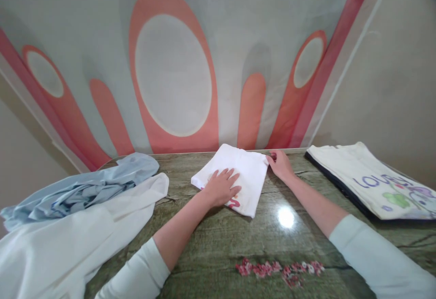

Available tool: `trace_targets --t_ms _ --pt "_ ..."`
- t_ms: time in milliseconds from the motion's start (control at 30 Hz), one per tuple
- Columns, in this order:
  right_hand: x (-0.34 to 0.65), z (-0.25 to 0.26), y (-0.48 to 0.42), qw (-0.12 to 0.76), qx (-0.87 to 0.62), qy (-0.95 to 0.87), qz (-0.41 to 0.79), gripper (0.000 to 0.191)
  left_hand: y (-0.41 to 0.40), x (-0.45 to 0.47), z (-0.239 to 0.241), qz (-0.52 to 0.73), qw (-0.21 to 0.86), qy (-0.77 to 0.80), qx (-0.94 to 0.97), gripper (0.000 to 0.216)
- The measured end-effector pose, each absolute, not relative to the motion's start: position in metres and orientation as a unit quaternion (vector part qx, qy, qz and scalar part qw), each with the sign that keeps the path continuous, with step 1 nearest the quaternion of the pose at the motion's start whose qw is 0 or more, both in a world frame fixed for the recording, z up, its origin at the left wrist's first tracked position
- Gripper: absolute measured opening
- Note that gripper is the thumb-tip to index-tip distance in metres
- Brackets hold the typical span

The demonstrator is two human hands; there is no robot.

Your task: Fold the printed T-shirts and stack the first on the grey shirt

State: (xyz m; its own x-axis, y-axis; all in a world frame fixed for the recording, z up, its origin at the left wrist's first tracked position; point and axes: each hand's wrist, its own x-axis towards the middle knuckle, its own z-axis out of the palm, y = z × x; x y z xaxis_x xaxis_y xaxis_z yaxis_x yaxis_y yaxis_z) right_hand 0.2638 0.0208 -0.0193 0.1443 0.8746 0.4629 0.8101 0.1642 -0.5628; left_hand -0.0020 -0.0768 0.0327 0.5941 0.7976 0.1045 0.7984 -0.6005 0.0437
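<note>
A white cloth garment [251,171], folded into a rough square, lies near the back edge of the table. Red and orange print shows along its lower side, partly covered by my hand. My left hand [223,187] rests flat on top of it, fingers spread. At the far right corner of the cloth, my right hand [279,162] has its thumb and fingers closed on the edge. Whether the garment is a T-shirt cannot be made out in its folded state.
On the left, a crumpled light blue garment [102,190] lies beside a loose white one [85,240]. A folded stack with a "LOVELY" print [368,176] sits on the right. Pink blossoms [265,269] show on the wood-patterned tabletop [204,253]. Behind stands a patterned backdrop [228,40].
</note>
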Motion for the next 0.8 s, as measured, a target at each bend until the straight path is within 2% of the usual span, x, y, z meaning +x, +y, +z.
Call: trace_targets --t_ms 100,300,433,800 --pt "0.260 -0.016 -0.007 0.402 -0.629 -0.661 0.081 0.022 -0.069 0.002 0.017 -0.060 0.018 -0.481 -0.874 0.049" --pt "0.244 -0.001 -0.103 0.307 -0.536 -0.753 0.228 0.012 -0.074 0.022 0.005 -0.090 0.026 -0.573 -0.814 0.050" --pt "0.242 0.006 -0.136 0.318 -0.510 -0.761 0.245 0.011 -0.077 0.036 0.003 -0.102 0.029 -0.621 -0.777 0.053" --pt "0.239 -0.007 -0.129 0.351 -0.507 -0.755 0.224 0.010 -0.079 0.039 0.004 -0.113 0.036 -0.624 -0.772 0.053"
